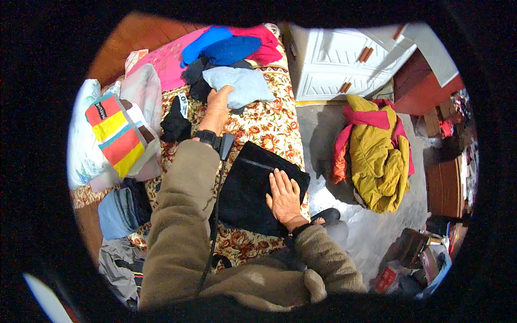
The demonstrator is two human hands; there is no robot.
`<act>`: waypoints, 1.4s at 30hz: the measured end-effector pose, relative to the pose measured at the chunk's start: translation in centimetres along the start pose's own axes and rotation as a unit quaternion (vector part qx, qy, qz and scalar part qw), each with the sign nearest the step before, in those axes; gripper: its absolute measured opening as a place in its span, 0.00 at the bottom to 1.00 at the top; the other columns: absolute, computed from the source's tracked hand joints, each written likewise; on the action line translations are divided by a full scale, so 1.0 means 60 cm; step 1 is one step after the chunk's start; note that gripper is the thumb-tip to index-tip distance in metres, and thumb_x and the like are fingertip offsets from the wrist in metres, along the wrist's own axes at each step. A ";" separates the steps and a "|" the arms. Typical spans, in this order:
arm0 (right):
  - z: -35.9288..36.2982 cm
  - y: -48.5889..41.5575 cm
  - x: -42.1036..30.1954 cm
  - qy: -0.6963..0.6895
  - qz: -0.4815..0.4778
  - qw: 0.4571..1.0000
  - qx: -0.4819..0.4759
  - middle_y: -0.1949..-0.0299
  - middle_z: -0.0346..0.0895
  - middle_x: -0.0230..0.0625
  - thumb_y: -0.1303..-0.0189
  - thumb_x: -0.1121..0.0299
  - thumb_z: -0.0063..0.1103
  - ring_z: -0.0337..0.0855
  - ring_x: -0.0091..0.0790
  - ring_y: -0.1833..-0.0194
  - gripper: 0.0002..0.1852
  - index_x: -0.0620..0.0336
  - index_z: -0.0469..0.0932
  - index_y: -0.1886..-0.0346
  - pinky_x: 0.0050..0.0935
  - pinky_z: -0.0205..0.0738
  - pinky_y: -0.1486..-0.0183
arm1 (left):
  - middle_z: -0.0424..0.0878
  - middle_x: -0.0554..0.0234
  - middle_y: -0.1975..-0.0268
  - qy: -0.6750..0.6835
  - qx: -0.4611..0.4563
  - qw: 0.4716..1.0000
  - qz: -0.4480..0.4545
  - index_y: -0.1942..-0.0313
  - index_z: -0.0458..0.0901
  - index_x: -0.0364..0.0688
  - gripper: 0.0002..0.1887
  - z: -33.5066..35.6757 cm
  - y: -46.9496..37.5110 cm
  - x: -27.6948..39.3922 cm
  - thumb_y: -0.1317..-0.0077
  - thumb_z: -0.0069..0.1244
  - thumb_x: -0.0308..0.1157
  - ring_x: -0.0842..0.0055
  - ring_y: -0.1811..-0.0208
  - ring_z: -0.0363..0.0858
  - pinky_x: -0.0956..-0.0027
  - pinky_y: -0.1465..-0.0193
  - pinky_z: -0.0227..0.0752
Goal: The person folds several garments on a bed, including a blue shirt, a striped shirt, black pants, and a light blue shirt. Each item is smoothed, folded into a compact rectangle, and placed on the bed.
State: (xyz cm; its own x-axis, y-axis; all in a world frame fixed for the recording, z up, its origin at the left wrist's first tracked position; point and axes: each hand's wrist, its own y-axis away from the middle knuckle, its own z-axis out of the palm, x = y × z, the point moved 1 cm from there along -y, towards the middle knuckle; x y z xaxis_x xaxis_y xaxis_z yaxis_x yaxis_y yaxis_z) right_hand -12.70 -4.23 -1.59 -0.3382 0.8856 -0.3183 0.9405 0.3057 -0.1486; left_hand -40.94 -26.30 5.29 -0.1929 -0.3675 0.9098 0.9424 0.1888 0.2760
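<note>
My left hand [220, 103] grips the near left edge of a folded light grey garment [246, 84], thumb on top and fingers hidden beneath it. Some dark cloth [198, 82] lies behind and beside that garment. My right hand [284, 198] rests flat, palm down, on a folded black velvety garment [250, 194], whose right corner reaches the bed's edge. Both lie on a bed with a floral sheet [278, 141]. To the left of my left wrist is a small black item [175, 123] with a white printed label.
Blue garments [230, 46] lie at the far end on pink cloth. On the left are a striped towel [117, 135] and folded jeans [119, 214]. A mustard jacket [373, 157] covers something standing on the floor. A white cabinet [323, 60] stands beyond the bed's right side.
</note>
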 end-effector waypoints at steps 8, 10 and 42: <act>-0.115 0.013 -0.007 -0.137 -0.015 0.967 0.214 0.33 0.70 0.51 0.59 0.67 0.81 0.71 0.53 0.35 0.50 0.65 0.64 0.29 0.52 0.60 0.33 | 0.85 0.61 0.53 -0.024 -0.160 0.987 -0.022 0.44 0.80 0.37 0.22 0.072 0.218 0.096 0.38 0.60 0.34 0.71 0.53 0.85 0.67 0.52 0.78; -0.168 0.023 -0.003 -0.114 -0.006 0.942 0.314 0.32 0.67 0.54 0.61 0.64 0.82 0.69 0.57 0.34 0.52 0.63 0.63 0.28 0.54 0.59 0.33 | 0.86 0.59 0.52 -0.065 -0.189 0.979 -0.035 0.43 0.80 0.34 0.21 0.088 0.280 0.101 0.36 0.57 0.32 0.70 0.51 0.85 0.66 0.49 0.78; -0.298 0.479 0.061 -0.508 0.364 0.711 0.323 0.38 0.75 0.46 0.28 0.45 0.56 0.75 0.37 0.39 0.40 0.64 0.59 0.24 0.37 0.72 0.40 | 0.73 0.56 0.34 -0.061 -0.520 0.848 -0.079 0.26 0.58 0.37 0.36 0.247 0.773 -0.176 0.32 0.57 0.26 0.72 0.37 0.75 0.67 0.34 0.70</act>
State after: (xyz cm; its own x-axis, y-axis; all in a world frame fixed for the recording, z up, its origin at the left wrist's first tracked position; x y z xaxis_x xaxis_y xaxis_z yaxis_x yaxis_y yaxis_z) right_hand 13.72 14.05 9.69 0.0711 -0.0822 -0.9941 0.7776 -0.6197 0.1069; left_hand 0.77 -0.18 13.08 -0.3066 -0.2051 0.9295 0.6212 -0.7830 0.0321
